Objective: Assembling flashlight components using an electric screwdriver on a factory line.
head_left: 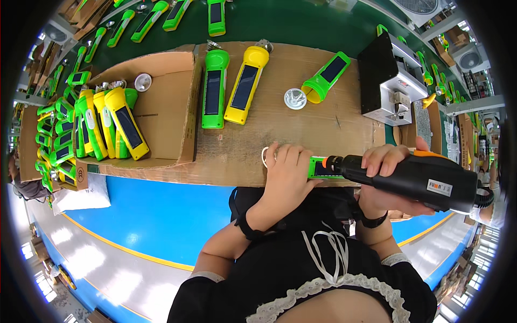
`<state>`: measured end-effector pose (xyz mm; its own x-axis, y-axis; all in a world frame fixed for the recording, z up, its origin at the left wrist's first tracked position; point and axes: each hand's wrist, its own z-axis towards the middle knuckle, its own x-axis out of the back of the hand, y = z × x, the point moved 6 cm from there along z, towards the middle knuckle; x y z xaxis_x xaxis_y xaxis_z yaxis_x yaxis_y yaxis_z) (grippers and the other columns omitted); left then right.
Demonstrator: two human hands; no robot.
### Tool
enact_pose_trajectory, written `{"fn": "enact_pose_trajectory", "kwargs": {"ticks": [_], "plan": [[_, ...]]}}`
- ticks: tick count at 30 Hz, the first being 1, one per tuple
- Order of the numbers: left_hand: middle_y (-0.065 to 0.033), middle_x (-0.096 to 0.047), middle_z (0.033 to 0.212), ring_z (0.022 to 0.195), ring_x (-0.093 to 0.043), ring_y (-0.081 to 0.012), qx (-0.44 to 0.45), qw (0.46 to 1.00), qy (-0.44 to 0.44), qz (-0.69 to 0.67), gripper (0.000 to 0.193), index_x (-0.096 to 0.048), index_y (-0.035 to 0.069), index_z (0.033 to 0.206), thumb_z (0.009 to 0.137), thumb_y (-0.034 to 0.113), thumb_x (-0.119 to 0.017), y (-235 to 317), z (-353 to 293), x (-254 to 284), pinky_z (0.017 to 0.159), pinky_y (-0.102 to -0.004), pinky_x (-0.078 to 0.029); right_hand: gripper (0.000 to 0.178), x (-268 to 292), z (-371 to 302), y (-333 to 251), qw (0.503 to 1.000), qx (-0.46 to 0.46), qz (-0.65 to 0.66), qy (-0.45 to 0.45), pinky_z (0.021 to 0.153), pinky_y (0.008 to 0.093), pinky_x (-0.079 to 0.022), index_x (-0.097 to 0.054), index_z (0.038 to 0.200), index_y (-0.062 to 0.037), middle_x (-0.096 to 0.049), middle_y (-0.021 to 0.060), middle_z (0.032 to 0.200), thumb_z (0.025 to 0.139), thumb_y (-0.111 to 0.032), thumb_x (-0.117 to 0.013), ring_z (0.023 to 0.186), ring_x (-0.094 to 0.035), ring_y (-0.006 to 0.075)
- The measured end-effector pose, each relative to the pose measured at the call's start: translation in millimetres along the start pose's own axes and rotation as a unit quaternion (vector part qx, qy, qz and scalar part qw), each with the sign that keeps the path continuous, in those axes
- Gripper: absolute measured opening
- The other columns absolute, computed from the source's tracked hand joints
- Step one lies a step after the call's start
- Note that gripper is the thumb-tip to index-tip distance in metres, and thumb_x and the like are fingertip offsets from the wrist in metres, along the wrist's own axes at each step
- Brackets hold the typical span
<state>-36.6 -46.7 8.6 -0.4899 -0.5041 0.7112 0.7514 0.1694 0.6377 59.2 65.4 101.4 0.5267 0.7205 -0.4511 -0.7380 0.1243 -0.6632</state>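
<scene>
At the near edge of the cardboard-covered bench, my left hand (289, 175) is closed over the head end of a green solar flashlight (314, 167). Most of that flashlight is hidden by the hand and the tool. A white ring-like rim shows beside my left fingers. My right hand (385, 167) grips a black electric screwdriver (425, 182), held level with its orange tip pointing left over the flashlight's dark panel. Whether the bit touches a screw I cannot tell. Beyond my hands lie a green flashlight (214, 89), a yellow flashlight (246, 84) and an open-ended green flashlight (327, 77) with a loose reflector (295, 99).
To the left, an open cardboard box (177, 107) holds several yellow and green flashlights. A black and white bench machine (390, 81) stands at the right. Behind, a green conveyor belt (301, 24) carries more flashlights. A white sack (83, 192) sits below the box.
</scene>
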Motion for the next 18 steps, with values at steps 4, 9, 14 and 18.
{"fn": "enact_pose_trajectory", "kwargs": {"ticks": [4, 9, 14, 18], "plan": [[-0.0079, -0.052, 0.098, 0.100, -0.050, -0.0262, -0.005, 1.000, 0.006, -0.008, 0.052, -0.054, 0.007, 0.101, 0.059, 0.027, -0.079, -1, 0, 0, 0.098, -0.0512, -0.025, 0.110, -5, -2, 7, 1.000, -0.011, -0.015, -0.014, 0.050, 0.0338, -0.043, -0.031, 0.133, -0.0016, -0.051, 0.0074, 0.068, 0.063, -0.085, -0.044, 0.053, -0.051, 0.0203], [-0.0083, -0.052, 0.098, 0.100, -0.050, -0.0263, -0.014, 1.000, 0.010, -0.016, 0.053, -0.054, 0.007, 0.101, 0.059, 0.027, -0.079, -3, 1, 1, 0.097, -0.0511, -0.025, 0.111, -5, -5, 20, 0.998, -0.048, -0.028, -0.025, 0.052, 0.0340, -0.044, -0.033, 0.129, -0.0030, -0.051, 0.0075, 0.067, 0.059, -0.087, -0.047, 0.053, -0.051, 0.0202], [-0.0086, -0.052, 0.098, 0.100, -0.050, -0.0264, -0.031, 0.999, -0.001, -0.017, 0.054, -0.054, 0.006, 0.101, 0.058, 0.028, -0.078, -4, 2, -3, 0.097, -0.0509, -0.026, 0.101, -15, 2, 32, 0.992, -0.079, -0.023, -0.095, 0.051, 0.0333, -0.045, -0.036, 0.109, -0.0039, -0.051, 0.0086, 0.068, 0.054, -0.088, -0.049, 0.053, -0.051, 0.0199], [-0.0085, -0.052, 0.097, 0.099, -0.050, -0.0266, -0.040, 0.999, 0.002, -0.019, 0.056, -0.053, 0.006, 0.102, 0.058, 0.028, -0.078, -4, 1, -3, 0.097, -0.0511, -0.027, 0.099, -23, 2, 35, 0.989, -0.106, -0.027, -0.098, 0.050, 0.0322, -0.045, -0.036, 0.104, -0.0029, -0.051, 0.0089, 0.067, 0.054, -0.087, -0.051, 0.052, -0.051, 0.0195]]}}
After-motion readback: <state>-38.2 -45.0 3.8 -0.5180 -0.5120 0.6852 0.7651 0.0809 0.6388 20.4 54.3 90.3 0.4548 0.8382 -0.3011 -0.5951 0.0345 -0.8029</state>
